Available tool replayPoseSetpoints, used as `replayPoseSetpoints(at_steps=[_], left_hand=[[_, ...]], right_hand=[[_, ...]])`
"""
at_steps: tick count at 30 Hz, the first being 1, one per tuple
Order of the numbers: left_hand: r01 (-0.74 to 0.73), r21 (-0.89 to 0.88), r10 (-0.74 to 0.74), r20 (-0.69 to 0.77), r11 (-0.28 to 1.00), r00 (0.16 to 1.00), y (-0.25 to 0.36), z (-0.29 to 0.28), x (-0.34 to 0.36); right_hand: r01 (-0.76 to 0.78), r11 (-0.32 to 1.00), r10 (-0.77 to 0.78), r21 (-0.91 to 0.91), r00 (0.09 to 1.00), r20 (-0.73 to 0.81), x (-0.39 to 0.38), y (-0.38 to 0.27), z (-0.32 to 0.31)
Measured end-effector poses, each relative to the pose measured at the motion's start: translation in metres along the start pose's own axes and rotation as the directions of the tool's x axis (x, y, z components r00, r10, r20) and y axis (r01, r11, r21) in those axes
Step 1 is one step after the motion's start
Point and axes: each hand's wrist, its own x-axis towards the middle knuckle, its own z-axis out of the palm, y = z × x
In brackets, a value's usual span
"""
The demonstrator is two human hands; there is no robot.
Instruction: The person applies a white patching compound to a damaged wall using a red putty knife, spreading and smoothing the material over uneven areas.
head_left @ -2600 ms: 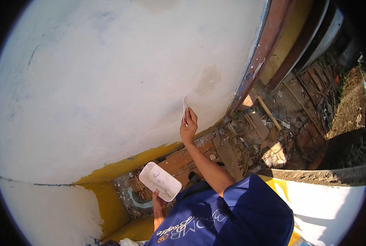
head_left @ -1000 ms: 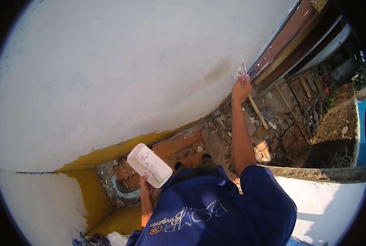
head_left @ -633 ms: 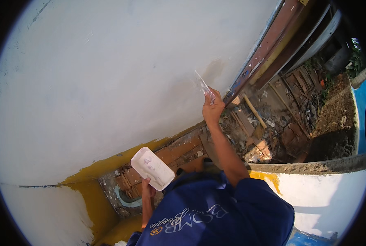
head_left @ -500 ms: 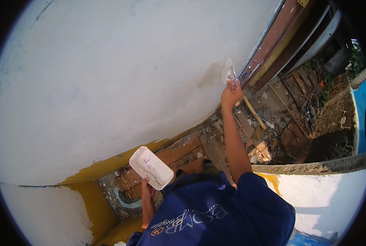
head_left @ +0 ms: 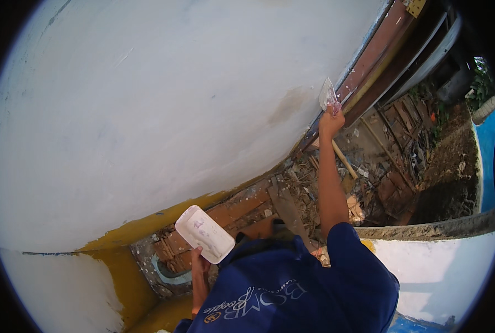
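My right hand (head_left: pixel 331 121), at the end of an outstretched arm, is closed round the handle of a putty knife (head_left: pixel 328 95). Its blade is smeared with white and lies against or just off the wall, near the wall's right edge. In my left hand (head_left: pixel 199 260) is a shallow white tray (head_left: pixel 206 235) with rounded corners, held by its near edge. White paste and a few purplish smudges show inside it. The white wall (head_left: pixel 164 111) fills the upper left, with a brownish patch (head_left: pixel 288 105) left of the knife.
Reddish-brown door-frame boards (head_left: pixel 376 45) border the wall's right edge. Broken boards and rubble (head_left: pixel 389 191) litter the ground at right, where a wooden stick (head_left: pixel 344 159) lies. A low wall with a rough top (head_left: pixel 430 227) stands at lower right. Yellow paint (head_left: pixel 128 233) runs along the wall's foot.
My right hand has moved the putty knife rightward, off the brownish patch and toward the door frame, so more of the patch shows. The tray in my left hand has barely shifted.
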Motion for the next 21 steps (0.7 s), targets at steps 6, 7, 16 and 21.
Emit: replayPoseSetpoints(at_steps=[6, 7, 16, 21], left_hand=[[-0.023, -0.009, 0.022, -0.015, 1.0, 1.0, -0.006, -0.011, -0.002], [-0.004, 0.004, 0.004, -0.023, 1.0, 1.0, -0.004, -0.01, -0.001], [-0.045, -0.001, 0.045, 0.027, 0.999, 0.999, 0.016, 0.007, 0.004], [-0.033, 0.017, 0.033, 0.01, 0.999, 0.999, 0.017, 0.001, -0.002]], right_hand=[[0.028, 0.997, -0.038, 0.066, 0.988, 0.147, -0.082, -0.014, 0.014], [0.078, 0.991, -0.098, 0.11, 0.977, 0.187, -0.108, -0.024, 0.011], [-0.134, 0.979, 0.105, 0.155, 0.978, 0.183, -0.095, 0.026, -0.008], [-0.033, 0.994, 0.042, -0.1, 0.995, 0.094, -0.058, 0.047, 0.014]])
